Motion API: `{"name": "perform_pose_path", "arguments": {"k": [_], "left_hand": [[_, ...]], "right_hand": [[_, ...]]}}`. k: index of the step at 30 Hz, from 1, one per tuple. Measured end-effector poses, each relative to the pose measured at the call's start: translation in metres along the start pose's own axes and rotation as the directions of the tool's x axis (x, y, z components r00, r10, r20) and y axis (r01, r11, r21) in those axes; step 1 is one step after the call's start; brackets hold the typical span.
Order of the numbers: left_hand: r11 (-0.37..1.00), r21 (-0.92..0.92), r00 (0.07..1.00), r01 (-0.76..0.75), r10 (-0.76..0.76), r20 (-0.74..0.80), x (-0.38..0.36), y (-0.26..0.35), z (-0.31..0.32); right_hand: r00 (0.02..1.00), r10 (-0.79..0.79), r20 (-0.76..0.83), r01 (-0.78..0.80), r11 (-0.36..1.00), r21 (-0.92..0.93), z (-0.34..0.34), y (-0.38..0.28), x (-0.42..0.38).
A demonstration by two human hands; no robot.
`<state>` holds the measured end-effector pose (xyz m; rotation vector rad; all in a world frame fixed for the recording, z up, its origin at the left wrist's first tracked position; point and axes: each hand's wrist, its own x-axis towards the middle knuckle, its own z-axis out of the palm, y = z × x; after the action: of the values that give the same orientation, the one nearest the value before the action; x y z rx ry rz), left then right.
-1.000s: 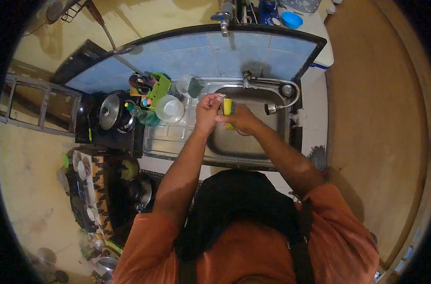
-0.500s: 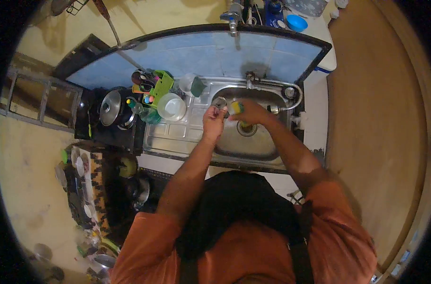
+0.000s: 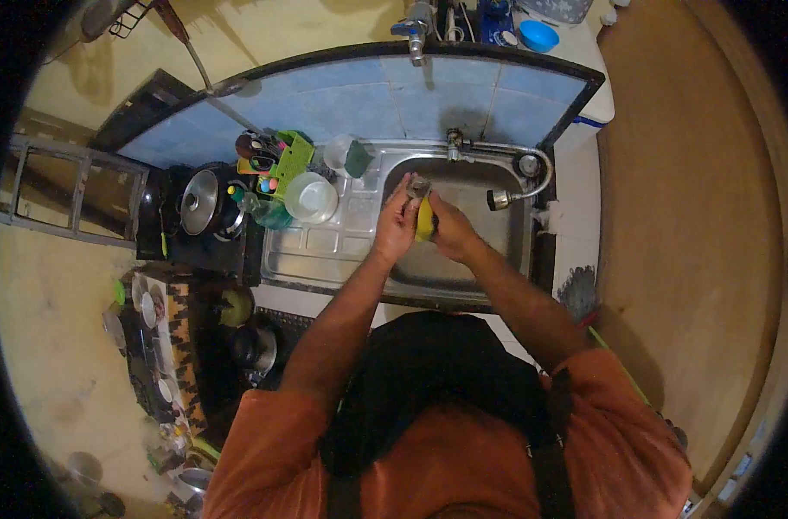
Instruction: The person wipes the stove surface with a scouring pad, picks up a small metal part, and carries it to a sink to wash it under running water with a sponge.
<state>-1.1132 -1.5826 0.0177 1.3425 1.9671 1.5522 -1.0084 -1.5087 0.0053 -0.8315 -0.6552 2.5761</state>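
Observation:
Over the left part of the metal sink [image 3: 489, 255], my left hand [image 3: 397, 222] is closed round a small clear glass [image 3: 420, 185], whose exact shape is hard to make out. Against it, my right hand [image 3: 451, 228] grips a yellow sponge [image 3: 425, 221]. The two hands are close together, with the sponge between them. Behind and to the right, the faucet's flexible spout [image 3: 499, 200] points into the basin.
Left on the drainboard [image 3: 351, 240] are a translucent tub [image 3: 311, 197], a green soap bottle [image 3: 271, 214], a green utensil caddy [image 3: 294, 159] and a dark green scrub pad [image 3: 357, 160]. A lidded pan [image 3: 201, 202] sits on the stove.
My right hand has moved down and closer to my left hand. The sponge now lies lower, between the hands. My left hand has shifted slightly right with the glass.

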Motion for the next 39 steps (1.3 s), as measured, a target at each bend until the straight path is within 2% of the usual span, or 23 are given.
{"name": "perform_pose_path", "arguments": {"k": [2,3,4,5,6,8,9,11,15,17,18,20,24,26,27,29,33,35,36,38,39], "left_hand": [[0.972,-0.229,0.994,0.046,-0.023,0.105,0.004,0.010,-0.006],[0.973,-0.228,0.994,0.045,-0.022,0.103,0.005,0.004,-0.009],[0.977,-0.188,0.981,0.100,-0.064,0.185,0.004,-0.009,-0.011],[0.978,-0.144,0.957,0.153,-0.110,0.269,0.002,-0.017,-0.011],[0.977,-0.146,0.955,0.153,-0.109,0.275,0.000,-0.023,-0.008],[0.969,-0.231,0.981,0.091,-0.048,0.187,0.001,-0.025,-0.004],[0.969,-0.229,0.981,0.091,-0.048,0.188,0.001,-0.027,-0.004],[0.952,-0.277,0.972,0.129,-0.066,0.227,0.000,-0.024,-0.006],[0.939,-0.339,0.988,0.065,-0.013,0.154,0.002,-0.014,-0.006],[0.970,-0.234,0.982,0.070,-0.026,0.186,0.000,-0.027,-0.006],[0.969,-0.235,0.982,0.074,-0.030,0.185,0.000,-0.030,-0.006],[0.919,-0.327,0.947,0.219,-0.120,0.297,0.001,-0.031,-0.005],[0.895,-0.396,0.949,0.206,-0.083,0.305,0.007,-0.019,0.003],[0.927,-0.340,0.955,0.159,-0.057,0.290,0.008,-0.016,0.004],[0.926,-0.344,0.960,0.156,-0.060,0.272,0.010,-0.015,0.004],[0.916,-0.338,0.947,0.215,-0.111,0.302,0.012,-0.017,0.004],[0.935,-0.298,0.958,0.195,-0.117,0.261,0.013,-0.011,-0.003],[0.954,-0.280,0.970,0.109,-0.041,0.240,0.014,-0.010,-0.007],[0.951,-0.288,0.975,0.112,-0.049,0.217,0.013,-0.007,-0.009],[0.956,-0.239,0.967,0.168,-0.112,0.230,0.016,0.004,-0.013],[0.953,-0.250,0.970,0.169,-0.116,0.212,0.016,0.004,-0.013]], "right_hand": [[0.996,-0.059,0.068,0.080,0.926,-0.368,-0.006,-0.011,-0.004],[0.996,-0.059,0.071,0.081,0.926,-0.369,-0.012,-0.015,0.000],[0.990,-0.129,0.062,0.140,0.778,-0.613,-0.021,-0.017,0.007],[0.978,-0.198,0.068,0.171,0.566,-0.807,-0.023,-0.019,0.007],[0.978,-0.201,0.063,0.169,0.568,-0.806,-0.025,-0.019,0.007],[0.868,-0.448,0.216,0.323,0.179,-0.929,-0.015,-0.025,0.004],[0.867,-0.449,0.215,0.324,0.180,-0.929,-0.018,-0.025,0.009],[0.873,-0.484,0.057,0.173,0.198,-0.965,-0.030,-0.026,0.026],[0.841,-0.538,0.056,0.188,0.194,-0.963,-0.037,-0.042,0.035],[0.867,-0.497,0.018,0.310,0.513,-0.801,-0.017,-0.059,0.025],[0.870,-0.494,0.016,0.306,0.513,-0.802,-0.003,-0.067,0.017],[0.814,-0.564,0.136,0.407,0.389,-0.826,0.028,-0.078,0.008],[0.821,-0.551,0.146,0.367,0.315,-0.875,0.048,-0.075,0.024],[0.894,-0.422,0.150,0.318,0.363,-0.875,0.062,-0.079,0.021],[0.897,-0.411,0.163,0.321,0.353,-0.879,0.066,-0.078,0.023],[0.804,-0.557,0.206,0.354,0.170,-0.920,0.072,-0.074,0.027],[0.831,-0.526,0.180,0.304,0.157,-0.940,0.081,-0.083,0.031],[0.748,-0.632,0.204,0.368,0.140,-0.919,0.094,-0.088,0.023],[0.757,-0.615,0.220,0.369,0.125,-0.921,0.101,-0.090,0.018],[0.768,-0.611,0.192,0.394,0.215,-0.894,0.113,-0.094,0.011],[0.774,-0.600,0.205,0.394,0.201,-0.897,0.110,-0.095,0.015]]}}
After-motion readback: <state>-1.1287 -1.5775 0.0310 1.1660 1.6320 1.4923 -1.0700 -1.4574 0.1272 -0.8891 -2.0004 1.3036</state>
